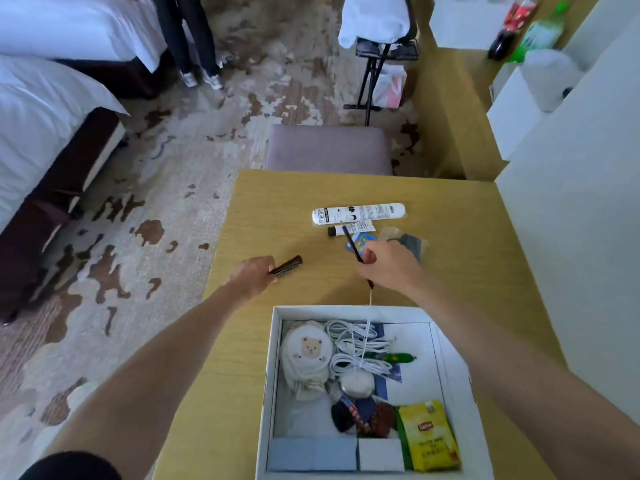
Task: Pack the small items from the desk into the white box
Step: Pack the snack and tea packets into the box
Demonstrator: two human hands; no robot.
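- Head view: the left hand (254, 277) is over the left part of the tabletop (277, 209). Its grip is clamped on the handle of a dark comb (287, 266), and the toothed end points away to the right.
- The right hand (384, 268) is just beyond the box (273, 375). Its grip is pinched round a thin black stick (350, 244) that slants up and away to the left. A pale string (370, 299) hangs from the stick's near end towards the box.
- The box sits open on the near part of the tabletop, between the two forearms.
- Inside it are a bear cloth (306, 351) at the left, white cables (356, 344) beside it and a green piece (398, 357) to their right. A yellow tea packet (429, 436) fills the near right corner, and pale blocks (311, 453) line the near wall.
- Beyond the right hand a white tube (358, 213) lies crosswise on the tabletop, with a small tube (349, 229) just beside it. A blue card (362, 238) and a clear bag (408, 242) are partly hidden by the hand.
- A stool (329, 148) stands at the far edge, and a bed (41, 133) is at the left.
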